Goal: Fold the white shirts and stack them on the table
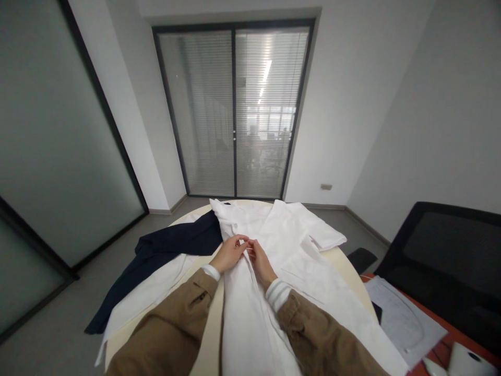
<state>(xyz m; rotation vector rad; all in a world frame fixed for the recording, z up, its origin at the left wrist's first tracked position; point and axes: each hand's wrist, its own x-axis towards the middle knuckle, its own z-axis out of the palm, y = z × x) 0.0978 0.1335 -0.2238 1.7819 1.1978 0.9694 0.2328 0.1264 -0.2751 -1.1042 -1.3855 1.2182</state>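
**Left hand (229, 254) and right hand (261, 263) pinched on white button-front garment (274, 250)**

Grip: both closed, thumb against fingers. Left fingertips (243, 239) and right fingertips (251, 243) nearly touch, each holding cloth at the front opening, just below the collar (230, 215). Exact fold between the fingers too small to tell.

Arms: tan jacket sleeves (168, 329) on both forearms, zip pocket on the left one. White cuff (210, 271) at left wrist, striped cuff (277, 293) at right.

Garment: lying flat, front up, collar at far side of the table, hem running toward the person and off the near right. One sleeve folded at far right (317, 225). Stitched pocket line visible right of the right hand.

Under and beside it: navy garment (176, 246) at left, partly beneath the white one, with a second white cloth (151, 286) lying over its lower part. Both hang over the rim of the round cream table (346, 258).

Right side: orange-topped desk (444, 334) carrying a grey printed sheet (403, 319) and a white object (469, 363), cut off at frame edge. Black mesh chair (442, 250) behind it.

Room: frosted glass wall (58, 136) at left. Glass double door with blinds (235, 112) ahead. Grey floor (74, 292).
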